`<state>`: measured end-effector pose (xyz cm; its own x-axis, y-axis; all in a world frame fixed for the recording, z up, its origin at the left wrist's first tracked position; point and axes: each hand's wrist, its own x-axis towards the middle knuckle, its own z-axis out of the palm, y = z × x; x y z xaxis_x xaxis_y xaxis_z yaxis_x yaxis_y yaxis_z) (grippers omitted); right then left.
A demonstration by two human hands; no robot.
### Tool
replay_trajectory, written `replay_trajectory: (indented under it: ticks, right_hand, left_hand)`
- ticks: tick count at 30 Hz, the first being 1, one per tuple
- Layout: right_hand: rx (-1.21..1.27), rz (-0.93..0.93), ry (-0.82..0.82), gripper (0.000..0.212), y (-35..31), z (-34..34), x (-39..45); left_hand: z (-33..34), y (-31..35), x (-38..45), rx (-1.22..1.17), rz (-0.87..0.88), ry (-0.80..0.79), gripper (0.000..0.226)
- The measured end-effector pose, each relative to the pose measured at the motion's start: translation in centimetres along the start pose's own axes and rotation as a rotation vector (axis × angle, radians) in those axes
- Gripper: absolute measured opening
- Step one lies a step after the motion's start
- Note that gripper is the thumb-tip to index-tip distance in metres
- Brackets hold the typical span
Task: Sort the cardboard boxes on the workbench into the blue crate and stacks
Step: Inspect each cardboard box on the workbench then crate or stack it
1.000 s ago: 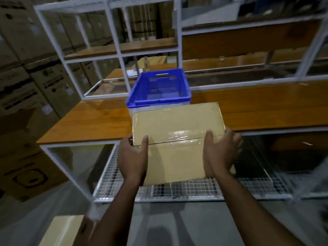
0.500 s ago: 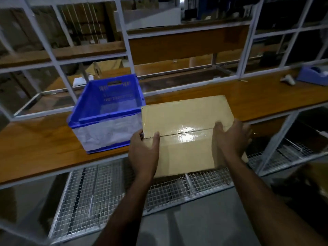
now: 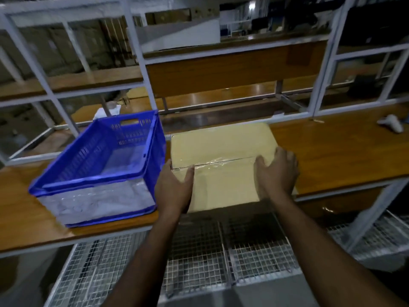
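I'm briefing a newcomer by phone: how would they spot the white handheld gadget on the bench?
Start at the long wooden workbench and follow it right, past the blue crate and the taped cardboard box held by both hands. Near the far right edge lies a small white handheld device, alone, the only white thing there.

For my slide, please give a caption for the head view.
Both hands, left hand and right hand, hold a taped cardboard box beside the blue crate.

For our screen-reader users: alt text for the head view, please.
Two hands, left and right, hold a taped cardboard box at the edge of a wooden workbench, right beside a blue crate.
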<state>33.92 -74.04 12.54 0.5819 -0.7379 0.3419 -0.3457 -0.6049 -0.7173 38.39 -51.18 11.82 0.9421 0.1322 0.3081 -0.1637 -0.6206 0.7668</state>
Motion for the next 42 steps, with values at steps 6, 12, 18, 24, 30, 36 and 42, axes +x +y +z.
replay_trajectory:
  ticks: [6,12,18,24,30,36,42]
  right_hand:
    - [-0.109,-0.095,-0.170,0.070,0.0,3.6,4.8]
    - [-0.462,-0.242,-0.356,0.078,-1.0,7.2,8.6]
    - [-0.579,-0.541,-0.579,0.085,-2.1,10.7,11.0]
    - [-0.629,-0.672,-0.744,0.067,-3.4,12.6,11.9]
    - [-0.618,-0.748,-0.730,0.067,-4.7,14.2,11.6]
    - [-0.544,-0.692,-0.676,0.063,-4.7,14.9,12.2]
    - [-0.651,-0.438,-0.612,0.085,-2.9,13.9,15.3]
  left_hand:
    - [4.2,1.1,4.5,0.196,-0.093,-0.112,0.094]
    - [7.4,1.7,8.6,0.624,0.093,-0.351,0.100]
    - [10.1,2.7,11.1,0.757,0.204,-0.492,0.096]
    - [12.1,3.2,13.2,0.778,0.292,-0.596,0.079]
    - [12.5,3.2,13.9,0.750,0.382,-0.634,0.065]
    - [12.5,2.2,14.9,0.699,0.371,-0.582,0.065]
    - [10.2,0.4,16.7,0.765,0.258,-0.508,0.089]
